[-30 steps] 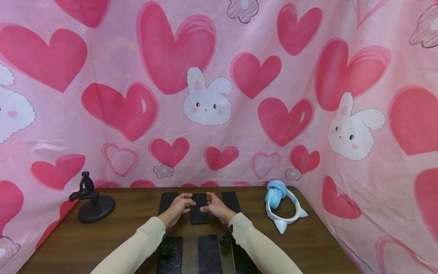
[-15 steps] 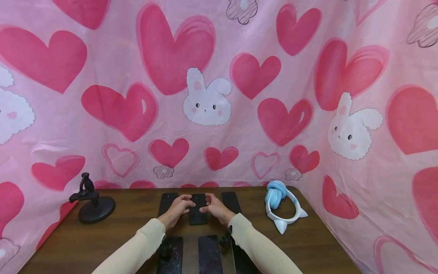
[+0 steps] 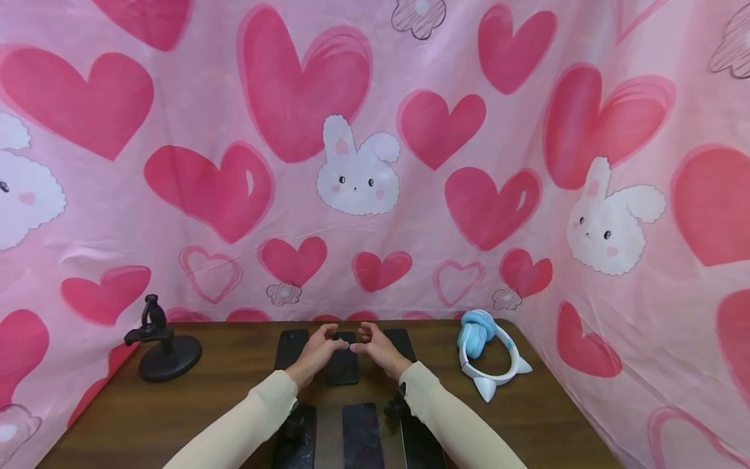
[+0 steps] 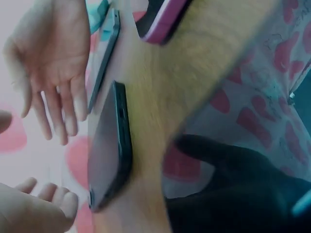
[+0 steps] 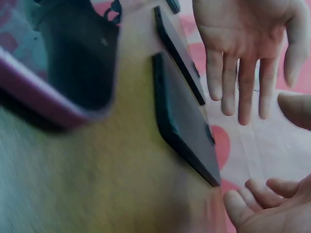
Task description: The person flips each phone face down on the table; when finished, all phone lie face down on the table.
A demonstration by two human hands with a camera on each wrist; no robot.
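Note:
A black smartphone [image 3: 342, 372] lies flat at the middle of the back row on the wooden table. Just above it are my left hand [image 3: 315, 355] and my right hand [image 3: 382, 355], palms turned toward each other. Their fingers are spread and loosely bent, holding nothing. In the left wrist view the phone [image 4: 108, 155] lies below both hands, with a gap of air around it; the right wrist view shows the same phone [image 5: 187, 126] apart from the fingers. Beside it lie a left back phone [image 3: 290, 346] and a right back phone [image 3: 401, 345], each partly behind a hand.
Nearer me are a front left phone [image 3: 300, 449], a front middle phone [image 3: 362, 436] and a front right phone [image 3: 420, 446] under my sleeve. A black stand [image 3: 166, 358] is at left, blue-and-white cat-ear headphones [image 3: 489, 374] at right. A heart-patterned cloth [image 3: 422, 215] hangs behind.
Both hands have lifted from the sides of the middle back phone and drawn closer together above it, thumbs nearer each other. The phone stays on the table. The head view has shifted slightly.

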